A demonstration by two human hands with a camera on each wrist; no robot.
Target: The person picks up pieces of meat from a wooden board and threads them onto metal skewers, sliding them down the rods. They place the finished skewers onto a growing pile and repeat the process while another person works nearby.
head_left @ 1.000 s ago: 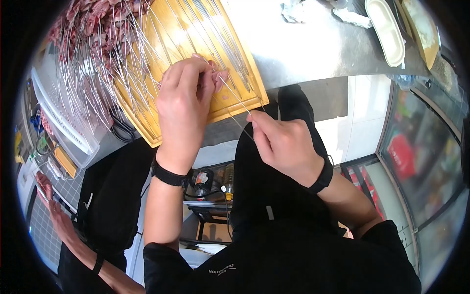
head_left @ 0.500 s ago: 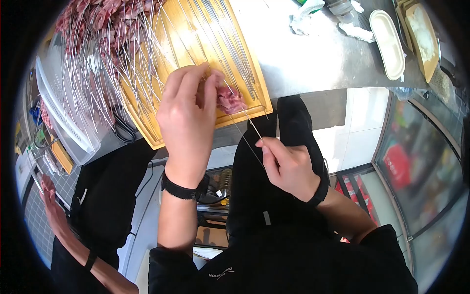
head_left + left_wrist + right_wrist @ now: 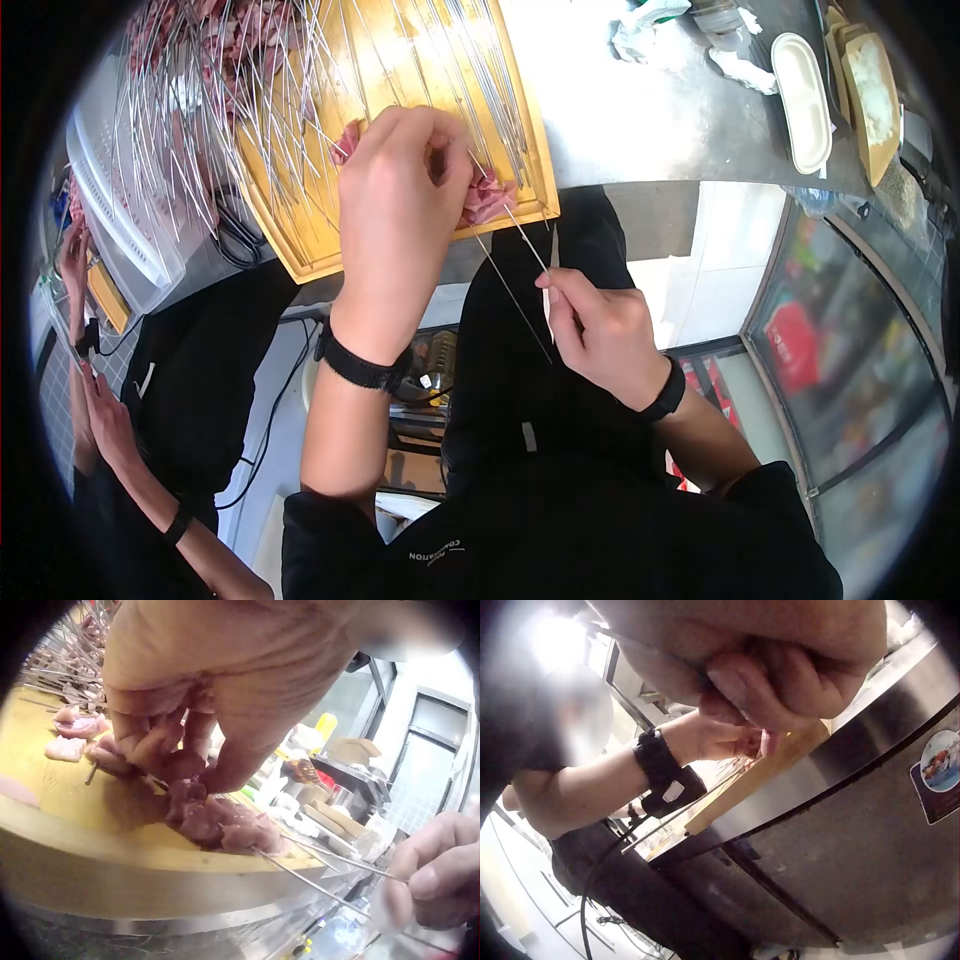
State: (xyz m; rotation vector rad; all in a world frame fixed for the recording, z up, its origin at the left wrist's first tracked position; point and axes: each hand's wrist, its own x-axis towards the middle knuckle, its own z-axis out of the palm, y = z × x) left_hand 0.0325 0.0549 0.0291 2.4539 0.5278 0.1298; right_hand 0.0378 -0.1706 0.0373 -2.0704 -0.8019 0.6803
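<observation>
My left hand (image 3: 400,190) is over the near side of a yellow wooden tray (image 3: 548,165), its thumb and fingers pinching meat at the upper end of a bunched row of raw pieces (image 3: 217,821). These pink meat pieces (image 3: 488,195) are threaded on a thin metal skewer (image 3: 529,245). Off the tray's near edge, my right hand (image 3: 610,335) grips the skewer's lower end between thumb and curled fingers. A second skewer (image 3: 512,292) juts past the edge beside it. Loose meat pieces (image 3: 66,748) lie on the board left of my left hand.
Many skewers loaded with meat (image 3: 245,40) are heaped at the tray's far left. Bare skewers (image 3: 490,75) lie along its right side. On the steel counter (image 3: 590,130) stands a white divided container (image 3: 803,100). Another person's arm (image 3: 120,440) is at far left, near black-handled scissors (image 3: 238,235).
The right hand has drawn down and right, away from the tray, with more skewer showing. The meat row has come out from under the left hand, nearer the tray's edge.
</observation>
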